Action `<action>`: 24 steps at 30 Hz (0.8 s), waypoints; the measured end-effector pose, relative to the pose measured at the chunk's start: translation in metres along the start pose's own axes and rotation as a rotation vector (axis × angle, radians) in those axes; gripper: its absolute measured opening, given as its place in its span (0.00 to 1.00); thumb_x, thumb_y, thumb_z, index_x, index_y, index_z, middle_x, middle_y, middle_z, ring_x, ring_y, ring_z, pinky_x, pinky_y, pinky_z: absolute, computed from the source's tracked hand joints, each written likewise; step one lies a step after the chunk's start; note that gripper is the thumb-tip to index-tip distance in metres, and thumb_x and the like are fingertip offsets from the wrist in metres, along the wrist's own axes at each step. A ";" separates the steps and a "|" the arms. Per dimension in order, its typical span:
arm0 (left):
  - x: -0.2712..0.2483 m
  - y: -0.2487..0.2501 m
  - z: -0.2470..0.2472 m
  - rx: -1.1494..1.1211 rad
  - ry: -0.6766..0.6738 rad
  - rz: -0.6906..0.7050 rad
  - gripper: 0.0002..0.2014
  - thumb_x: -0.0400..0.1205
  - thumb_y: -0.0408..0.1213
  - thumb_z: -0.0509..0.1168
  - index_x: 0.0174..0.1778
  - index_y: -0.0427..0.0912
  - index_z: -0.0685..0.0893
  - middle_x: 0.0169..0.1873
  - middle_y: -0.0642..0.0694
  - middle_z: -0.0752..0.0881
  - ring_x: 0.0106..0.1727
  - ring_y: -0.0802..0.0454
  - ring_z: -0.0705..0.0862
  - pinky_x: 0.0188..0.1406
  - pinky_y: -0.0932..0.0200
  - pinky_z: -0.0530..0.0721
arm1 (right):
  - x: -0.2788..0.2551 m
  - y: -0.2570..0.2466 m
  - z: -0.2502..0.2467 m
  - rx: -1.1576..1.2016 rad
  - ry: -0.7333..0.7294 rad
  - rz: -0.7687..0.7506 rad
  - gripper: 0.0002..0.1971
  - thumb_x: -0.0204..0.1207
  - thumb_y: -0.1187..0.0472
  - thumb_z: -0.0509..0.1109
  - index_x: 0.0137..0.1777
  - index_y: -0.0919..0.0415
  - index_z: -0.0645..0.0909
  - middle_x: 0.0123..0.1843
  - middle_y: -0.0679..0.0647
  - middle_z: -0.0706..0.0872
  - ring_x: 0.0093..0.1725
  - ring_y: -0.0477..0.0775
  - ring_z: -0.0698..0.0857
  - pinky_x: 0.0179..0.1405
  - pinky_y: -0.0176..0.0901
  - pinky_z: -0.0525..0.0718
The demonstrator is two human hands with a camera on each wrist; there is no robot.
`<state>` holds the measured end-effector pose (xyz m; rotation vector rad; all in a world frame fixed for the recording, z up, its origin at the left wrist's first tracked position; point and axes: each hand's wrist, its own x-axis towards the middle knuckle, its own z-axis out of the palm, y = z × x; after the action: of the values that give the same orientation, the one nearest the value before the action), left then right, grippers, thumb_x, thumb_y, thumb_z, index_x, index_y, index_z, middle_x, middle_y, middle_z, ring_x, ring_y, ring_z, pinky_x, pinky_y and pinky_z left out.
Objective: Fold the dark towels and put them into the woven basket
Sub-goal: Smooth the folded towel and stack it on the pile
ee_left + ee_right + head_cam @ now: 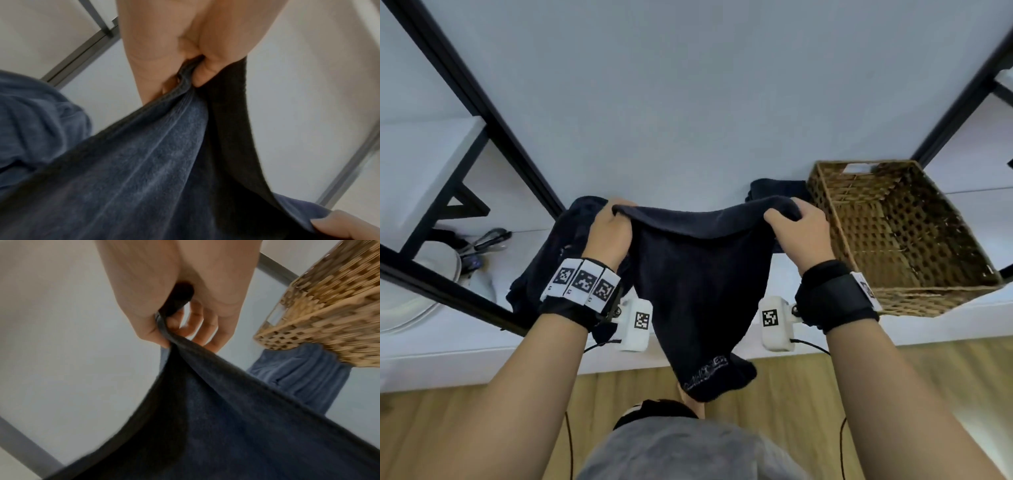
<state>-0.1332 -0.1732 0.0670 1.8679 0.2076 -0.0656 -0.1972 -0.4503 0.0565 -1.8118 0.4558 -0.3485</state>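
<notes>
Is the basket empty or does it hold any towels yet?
Empty: the basket shows only bare weave inside; one towel hangs from both hands.

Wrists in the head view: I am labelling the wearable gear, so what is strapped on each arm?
Both forearms are bare, no sleeves. The left wrist band is black with three white square-code tags. The right wrist band is black with one tag at its edge. A white coded camera box with a black cable hangs under each.
</notes>
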 end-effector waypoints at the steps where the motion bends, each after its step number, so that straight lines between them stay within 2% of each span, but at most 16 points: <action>1: 0.006 -0.013 0.001 0.044 -0.019 -0.039 0.13 0.73 0.41 0.55 0.39 0.53 0.86 0.49 0.43 0.89 0.57 0.37 0.86 0.62 0.34 0.83 | 0.002 0.011 0.003 -0.044 -0.007 0.002 0.11 0.66 0.56 0.71 0.36 0.66 0.79 0.32 0.52 0.80 0.36 0.49 0.78 0.39 0.56 0.84; 3: 0.018 -0.036 0.003 0.091 -0.045 -0.141 0.14 0.73 0.47 0.55 0.43 0.54 0.86 0.52 0.42 0.88 0.59 0.38 0.85 0.65 0.33 0.80 | 0.007 0.031 0.010 -0.158 -0.025 0.008 0.09 0.68 0.59 0.72 0.35 0.63 0.78 0.32 0.49 0.80 0.36 0.49 0.77 0.37 0.43 0.77; 4: 0.024 -0.045 0.002 0.112 -0.052 -0.188 0.15 0.72 0.50 0.55 0.45 0.53 0.86 0.54 0.41 0.88 0.61 0.38 0.84 0.67 0.33 0.79 | 0.010 0.039 0.013 -0.215 -0.030 0.012 0.09 0.70 0.59 0.74 0.37 0.63 0.78 0.33 0.49 0.80 0.38 0.50 0.78 0.37 0.41 0.75; 6: 0.037 -0.060 0.002 0.145 -0.056 -0.274 0.19 0.70 0.52 0.56 0.50 0.50 0.85 0.58 0.40 0.86 0.63 0.37 0.82 0.68 0.35 0.78 | 0.018 0.053 0.021 -0.299 -0.028 0.026 0.10 0.72 0.58 0.76 0.41 0.61 0.78 0.36 0.47 0.82 0.42 0.50 0.80 0.37 0.36 0.72; 8: 0.049 -0.073 0.000 0.174 -0.059 -0.342 0.26 0.69 0.53 0.56 0.59 0.45 0.84 0.62 0.39 0.85 0.65 0.37 0.81 0.70 0.37 0.76 | 0.028 0.064 0.031 -0.342 -0.034 0.043 0.09 0.72 0.57 0.78 0.45 0.57 0.80 0.40 0.46 0.83 0.46 0.49 0.81 0.44 0.34 0.72; 10: 0.060 -0.084 -0.001 0.210 -0.091 -0.373 0.30 0.70 0.56 0.56 0.65 0.45 0.83 0.65 0.40 0.84 0.67 0.38 0.80 0.72 0.38 0.75 | 0.041 0.074 0.043 -0.375 -0.056 0.045 0.10 0.73 0.56 0.78 0.50 0.56 0.84 0.45 0.45 0.85 0.49 0.48 0.81 0.50 0.33 0.73; 12: 0.071 -0.093 -0.001 0.245 -0.125 -0.377 0.25 0.72 0.54 0.55 0.58 0.48 0.85 0.63 0.41 0.85 0.66 0.39 0.81 0.72 0.39 0.75 | 0.055 0.082 0.055 -0.410 -0.068 0.054 0.11 0.73 0.55 0.78 0.53 0.56 0.86 0.45 0.45 0.85 0.49 0.48 0.81 0.51 0.33 0.73; 14: 0.086 -0.102 0.003 0.298 -0.159 -0.354 0.14 0.80 0.48 0.55 0.51 0.49 0.84 0.61 0.40 0.85 0.64 0.39 0.81 0.70 0.41 0.75 | 0.070 0.088 0.065 -0.444 -0.068 0.094 0.09 0.73 0.54 0.78 0.51 0.55 0.86 0.42 0.46 0.86 0.46 0.50 0.83 0.48 0.37 0.76; 16: 0.104 -0.118 0.006 0.330 -0.158 -0.348 0.14 0.85 0.40 0.54 0.58 0.44 0.84 0.62 0.37 0.84 0.64 0.38 0.80 0.70 0.43 0.75 | 0.085 0.094 0.072 -0.437 -0.070 0.156 0.04 0.75 0.60 0.75 0.48 0.53 0.86 0.38 0.50 0.88 0.36 0.50 0.87 0.38 0.37 0.83; 18: 0.124 -0.134 0.009 0.338 -0.158 -0.389 0.16 0.86 0.38 0.54 0.62 0.37 0.84 0.62 0.35 0.84 0.64 0.36 0.81 0.70 0.42 0.76 | 0.102 0.102 0.078 -0.463 -0.074 0.209 0.14 0.72 0.73 0.67 0.46 0.52 0.85 0.31 0.52 0.88 0.24 0.47 0.87 0.30 0.31 0.84; 19: 0.132 -0.140 0.011 0.339 -0.168 -0.412 0.17 0.86 0.37 0.54 0.62 0.35 0.84 0.62 0.34 0.84 0.63 0.36 0.81 0.69 0.42 0.76 | 0.109 0.106 0.081 -0.481 -0.071 0.243 0.19 0.70 0.77 0.62 0.46 0.53 0.86 0.30 0.52 0.88 0.23 0.46 0.87 0.33 0.32 0.86; 20: 0.139 -0.145 0.015 0.341 -0.177 -0.425 0.17 0.86 0.37 0.55 0.61 0.33 0.84 0.61 0.33 0.85 0.63 0.36 0.82 0.69 0.41 0.77 | 0.116 0.109 0.084 -0.488 -0.062 0.270 0.22 0.68 0.79 0.60 0.47 0.53 0.86 0.32 0.52 0.89 0.26 0.47 0.89 0.38 0.37 0.88; 22: 0.152 -0.152 0.026 0.350 -0.188 -0.430 0.16 0.86 0.37 0.56 0.58 0.32 0.85 0.59 0.33 0.86 0.62 0.37 0.82 0.68 0.42 0.77 | 0.129 0.118 0.093 -0.470 -0.033 0.301 0.20 0.68 0.79 0.61 0.48 0.56 0.86 0.38 0.53 0.90 0.34 0.51 0.91 0.46 0.47 0.90; 24: 0.164 -0.158 0.040 0.364 -0.194 -0.428 0.17 0.85 0.38 0.56 0.56 0.31 0.86 0.57 0.33 0.87 0.61 0.37 0.83 0.66 0.45 0.78 | 0.140 0.129 0.104 -0.470 -0.006 0.305 0.16 0.70 0.75 0.64 0.49 0.58 0.87 0.43 0.54 0.90 0.42 0.53 0.90 0.50 0.45 0.89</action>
<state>0.0029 -0.1473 -0.1186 2.1319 0.4831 -0.6106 -0.0430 -0.4609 -0.0961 -2.1520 0.8519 -0.0205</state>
